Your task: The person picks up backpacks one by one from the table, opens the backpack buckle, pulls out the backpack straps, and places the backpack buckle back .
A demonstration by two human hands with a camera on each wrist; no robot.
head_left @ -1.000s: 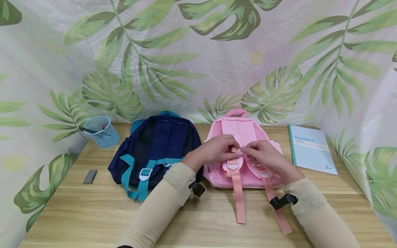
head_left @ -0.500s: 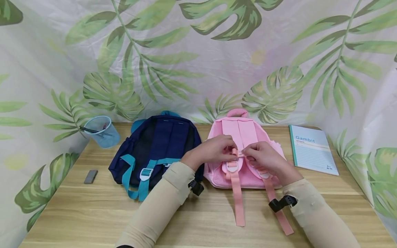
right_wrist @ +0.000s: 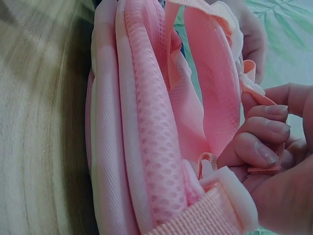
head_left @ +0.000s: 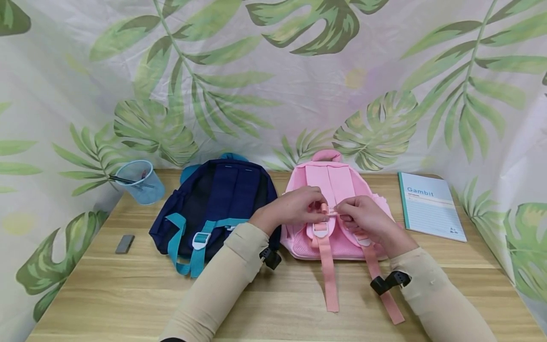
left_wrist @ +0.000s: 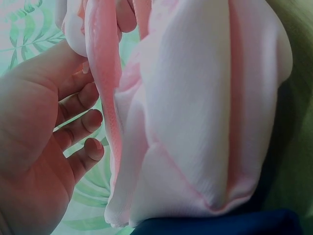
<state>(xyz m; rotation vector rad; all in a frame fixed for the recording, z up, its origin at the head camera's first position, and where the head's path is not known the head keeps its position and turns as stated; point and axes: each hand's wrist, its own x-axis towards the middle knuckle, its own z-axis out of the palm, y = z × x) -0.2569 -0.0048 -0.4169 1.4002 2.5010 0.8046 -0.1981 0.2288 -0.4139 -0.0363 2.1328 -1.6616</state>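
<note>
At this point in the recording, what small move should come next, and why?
Probably a gentle pull on the narrow peach strap with the right hand, the left hand steadying: the right pinches that strap above the pink backpack, and a peach loop beside the left fingertips may be slack.

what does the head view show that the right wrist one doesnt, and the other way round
Only the head view: the notebook, light blue cup and gray block.
Only the right wrist view: a bit of coral strap beneath the curled fingers of the right hand.
Both: pink backpack, wooden table, both hands.
</note>
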